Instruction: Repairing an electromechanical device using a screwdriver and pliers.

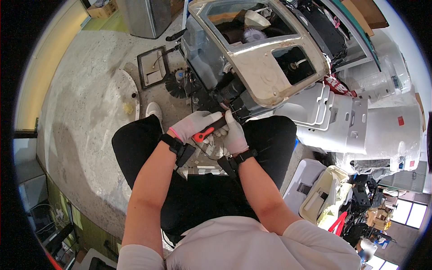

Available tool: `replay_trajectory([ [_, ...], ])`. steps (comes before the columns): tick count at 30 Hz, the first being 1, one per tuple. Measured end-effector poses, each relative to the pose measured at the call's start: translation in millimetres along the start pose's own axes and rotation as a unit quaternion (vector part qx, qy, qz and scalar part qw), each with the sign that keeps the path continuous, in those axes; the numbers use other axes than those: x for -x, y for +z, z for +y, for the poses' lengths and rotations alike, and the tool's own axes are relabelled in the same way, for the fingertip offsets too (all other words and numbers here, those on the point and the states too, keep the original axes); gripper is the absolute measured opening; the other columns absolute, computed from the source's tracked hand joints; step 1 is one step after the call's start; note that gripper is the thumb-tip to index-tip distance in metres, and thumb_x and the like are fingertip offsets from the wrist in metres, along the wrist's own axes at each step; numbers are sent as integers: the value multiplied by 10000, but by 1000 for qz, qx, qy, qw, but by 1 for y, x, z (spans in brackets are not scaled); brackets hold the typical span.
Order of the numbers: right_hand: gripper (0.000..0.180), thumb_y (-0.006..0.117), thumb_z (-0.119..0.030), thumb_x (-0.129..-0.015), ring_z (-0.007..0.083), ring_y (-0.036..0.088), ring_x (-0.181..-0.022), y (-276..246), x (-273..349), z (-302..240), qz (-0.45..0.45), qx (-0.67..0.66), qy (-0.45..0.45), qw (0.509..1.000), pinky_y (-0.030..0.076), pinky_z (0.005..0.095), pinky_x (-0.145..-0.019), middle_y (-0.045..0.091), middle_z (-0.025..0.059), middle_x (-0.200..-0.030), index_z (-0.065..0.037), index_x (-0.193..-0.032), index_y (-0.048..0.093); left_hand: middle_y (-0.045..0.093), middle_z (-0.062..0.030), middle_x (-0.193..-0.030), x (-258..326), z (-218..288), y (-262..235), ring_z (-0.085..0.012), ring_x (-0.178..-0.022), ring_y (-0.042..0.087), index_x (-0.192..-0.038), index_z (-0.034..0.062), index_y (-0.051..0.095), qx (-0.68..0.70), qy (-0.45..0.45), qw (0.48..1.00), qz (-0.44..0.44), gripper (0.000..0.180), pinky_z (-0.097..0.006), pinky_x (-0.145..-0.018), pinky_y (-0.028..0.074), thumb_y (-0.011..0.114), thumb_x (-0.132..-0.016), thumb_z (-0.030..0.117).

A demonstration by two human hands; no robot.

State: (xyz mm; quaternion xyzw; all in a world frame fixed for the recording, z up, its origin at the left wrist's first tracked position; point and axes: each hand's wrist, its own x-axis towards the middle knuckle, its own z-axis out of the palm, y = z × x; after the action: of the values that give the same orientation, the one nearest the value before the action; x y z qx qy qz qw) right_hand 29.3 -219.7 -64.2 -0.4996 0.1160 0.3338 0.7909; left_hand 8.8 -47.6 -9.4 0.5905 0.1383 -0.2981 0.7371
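Snugly, white-gloved left hand [195, 126] around a red-and-black tool [204, 134], right hand [235, 135], grip unclear, scuffed, rounded beige panel [256, 67].

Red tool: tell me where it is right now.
In the head view, the red tool is near the centre, between the left hand and right hand, just below the beige machine.

Bare forearms [150, 184] converge, left hand [194, 125] closed, right hand [235, 136] near it, apparently curled.

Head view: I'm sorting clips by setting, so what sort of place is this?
Probably a machine repair or assembly workshop: a tan machine body with exposed parts, a black-bristled brush beside it, and large white shells at the right.
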Motion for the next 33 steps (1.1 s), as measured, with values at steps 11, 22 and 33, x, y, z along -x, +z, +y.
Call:
replay_trajectory([
  [11, 464, 542, -496, -896, 84, 491, -691, -2, -7, 9, 101, 30, -41, 994, 404, 240, -630, 569, -2, -784, -37, -920, 603, 642, -106, -797, 1, -6, -3, -180, -696, 613, -1100, -40, 567, -290, 75, 954, 24, 484, -318, -647, 482, 584, -871, 385],
  [22, 426, 470, -449, -947, 87, 409, -596, 0, 2, 2, -62, -122, 2, 991, 364, 252, -587, 446, -46, -645, -67, -1082, 603, 635, -75, -802, -6, -12, -1, -132, -713, 579, -1036, -58, 600, -115, 44, 991, 56, 448, -262, -643, 459, 477, -947, 364],
  [33, 498, 547, -536, -879, 85, 443, -620, -6, -16, 16, 91, 96, -65, 989, 369, 253, -579, 510, -19, -720, -45, -931, 607, 654, -121, -778, -3, -14, 6, -152, -674, 624, -1030, -50, 603, -269, 123, 953, 60, 474, -286, -604, 484, 588, -859, 392],
])
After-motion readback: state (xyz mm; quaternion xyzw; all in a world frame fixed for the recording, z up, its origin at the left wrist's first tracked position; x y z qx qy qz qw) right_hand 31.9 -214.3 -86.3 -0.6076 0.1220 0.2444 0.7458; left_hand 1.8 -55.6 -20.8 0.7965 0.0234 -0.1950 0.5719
